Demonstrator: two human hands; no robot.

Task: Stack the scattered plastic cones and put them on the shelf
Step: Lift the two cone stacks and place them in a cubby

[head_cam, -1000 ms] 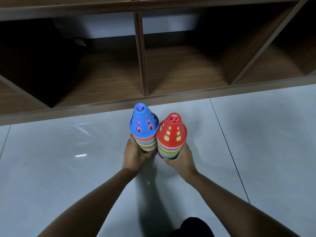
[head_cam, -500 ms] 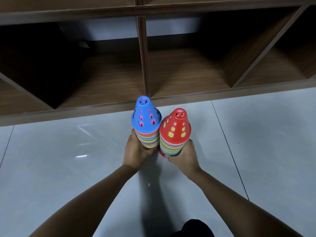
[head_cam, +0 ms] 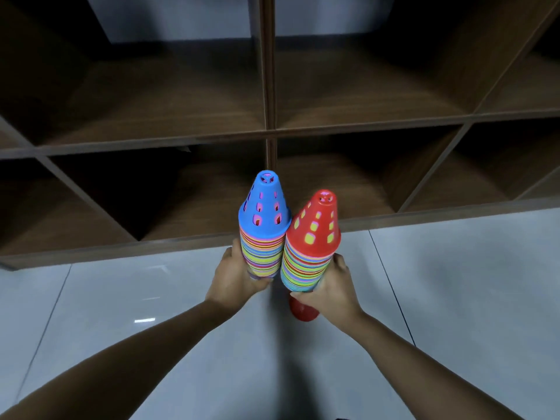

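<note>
Held upright, side by side: blue-topped stack (head_cam: 263,231) gripped in left hand (head_cam: 236,280), red-topped stack (head_cam: 312,247) gripped in right hand (head_cam: 333,292); shelf (head_cam: 181,137) lies directly beyond, far side.

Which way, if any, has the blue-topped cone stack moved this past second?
Yes: forward and up; the blue-topped stack now crosses the shelf's bottom front edge.
</note>
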